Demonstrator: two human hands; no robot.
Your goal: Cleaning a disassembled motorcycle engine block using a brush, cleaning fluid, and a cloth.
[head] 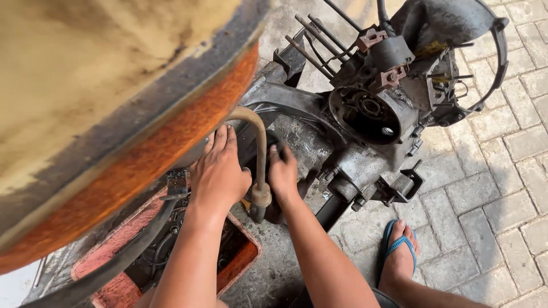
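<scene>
My left hand (220, 171) lies flat, fingers together, against the dark underside of an orange scooter body (114, 114), just left of a curved tan hose (258, 142). My right hand (282, 171) reaches in on the hose's right side, fingers curled into the dark gap behind it; what they grip is hidden. The hose ends in a metal fitting (261, 197) between both wrists. To the right sits a greasy scooter engine (371, 114) with an open round crankcase hole and bare studs.
An open rusty orange compartment (228, 256) with black cables lies under my left forearm. A black cable (131, 251) droops at lower left. My foot in a blue sandal (399, 248) stands on grey paving bricks (502, 188) at right.
</scene>
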